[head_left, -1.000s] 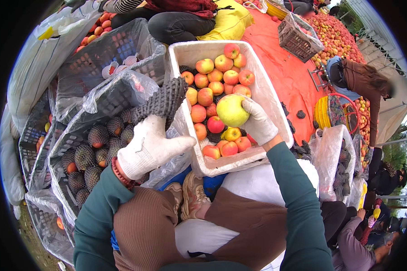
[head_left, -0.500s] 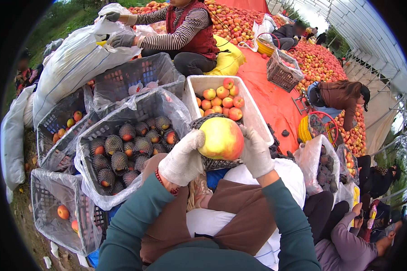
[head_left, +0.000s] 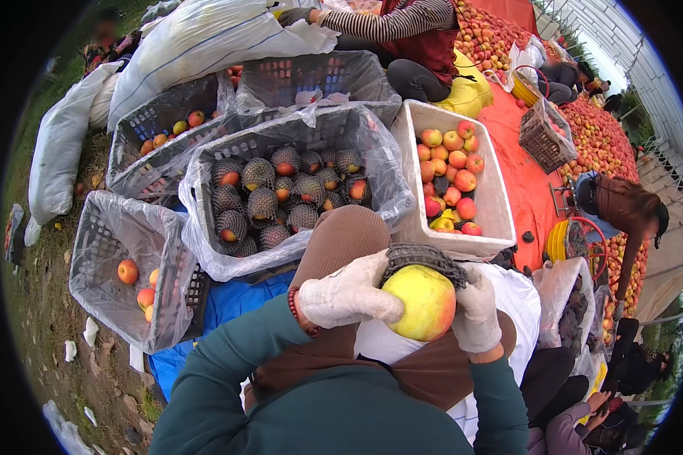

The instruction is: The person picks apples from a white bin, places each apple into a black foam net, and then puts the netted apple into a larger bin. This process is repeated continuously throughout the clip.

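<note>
Left hand (head_left: 349, 292), gloved in white, is gripping a large yellow-green apple (head_left: 420, 303) with a reddish flank, its thumb pressing on the near side. Right hand (head_left: 476, 311), also gloved, is closing around the opposite side of the fruit. A dark foam net (head_left: 421, 256) is covering the apple's far edge, stretching between the two hands. This apple is being held over the person's lap, where brown trousers (head_left: 349, 227) are showing. Beyond the left hand, a plastic-lined crate (head_left: 265, 263) is holding many netted apples (head_left: 258, 174). Just right of it, a white crate (head_left: 482, 246) is holding bare red-and-yellow apples (head_left: 457, 159). Farther left, a smaller lined crate (head_left: 91, 250) is containing a few bare fruits (head_left: 127, 271). Behind the crates, a co-worker's striped sleeve (head_left: 387, 24) is reaching toward a white sack (head_left: 205, 57).
</note>
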`<state>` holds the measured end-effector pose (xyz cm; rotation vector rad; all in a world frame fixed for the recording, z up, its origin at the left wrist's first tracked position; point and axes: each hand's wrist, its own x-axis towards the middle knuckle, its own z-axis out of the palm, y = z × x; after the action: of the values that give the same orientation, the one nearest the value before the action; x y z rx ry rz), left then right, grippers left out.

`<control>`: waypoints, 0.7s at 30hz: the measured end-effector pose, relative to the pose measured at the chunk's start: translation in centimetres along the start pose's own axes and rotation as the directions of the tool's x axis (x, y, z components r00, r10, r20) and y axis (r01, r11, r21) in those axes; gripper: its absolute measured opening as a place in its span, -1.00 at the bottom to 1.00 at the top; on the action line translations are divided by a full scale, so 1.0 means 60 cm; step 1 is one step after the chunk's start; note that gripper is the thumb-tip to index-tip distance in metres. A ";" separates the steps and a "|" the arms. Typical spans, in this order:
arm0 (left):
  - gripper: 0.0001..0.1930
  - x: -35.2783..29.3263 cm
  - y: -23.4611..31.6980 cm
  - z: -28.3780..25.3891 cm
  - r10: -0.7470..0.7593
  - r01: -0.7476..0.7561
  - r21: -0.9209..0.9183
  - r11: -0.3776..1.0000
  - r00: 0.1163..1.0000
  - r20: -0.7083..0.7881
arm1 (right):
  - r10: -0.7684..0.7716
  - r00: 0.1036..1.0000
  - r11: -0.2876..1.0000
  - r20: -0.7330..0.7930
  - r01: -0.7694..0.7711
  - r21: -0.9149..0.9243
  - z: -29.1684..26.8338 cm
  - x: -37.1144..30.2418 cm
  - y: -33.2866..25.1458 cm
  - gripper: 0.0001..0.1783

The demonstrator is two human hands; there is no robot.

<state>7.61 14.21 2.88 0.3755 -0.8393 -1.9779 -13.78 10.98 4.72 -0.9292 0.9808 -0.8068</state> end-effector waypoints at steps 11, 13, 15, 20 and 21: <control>-0.39 0.069 0.064 -0.060 0.723 -0.223 0.802 0.554 0.607 -0.330 | -0.505 0.561 0.112 0.656 0.796 -0.594 0.120 0.071 -0.044 -0.70; -0.43 0.033 0.089 -0.116 0.721 -0.162 0.812 0.561 0.578 -0.382 | -0.534 0.580 0.254 0.614 0.804 -0.538 0.106 0.086 -0.042 -0.76; -0.46 -0.022 0.108 -0.188 0.698 0.027 0.824 0.566 0.515 -0.497 | -0.490 0.821 0.567 0.292 0.555 -0.609 0.060 0.092 -0.029 -0.83; -0.55 -0.067 0.091 -0.330 0.733 0.572 0.817 0.078 0.522 -0.436 | -0.300 0.952 0.826 -0.053 0.232 -0.514 -0.042 0.116 -0.002 -0.95; -0.54 -0.054 0.087 -0.340 0.713 0.568 0.820 0.065 0.548 -0.436 | -0.276 0.957 0.828 -0.090 0.189 -0.528 -0.058 0.121 0.002 -0.94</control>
<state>24.11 6.82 -8.44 1.9424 -1.3621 -0.2935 -14.50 3.67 1.40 -1.4904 1.2775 -0.8496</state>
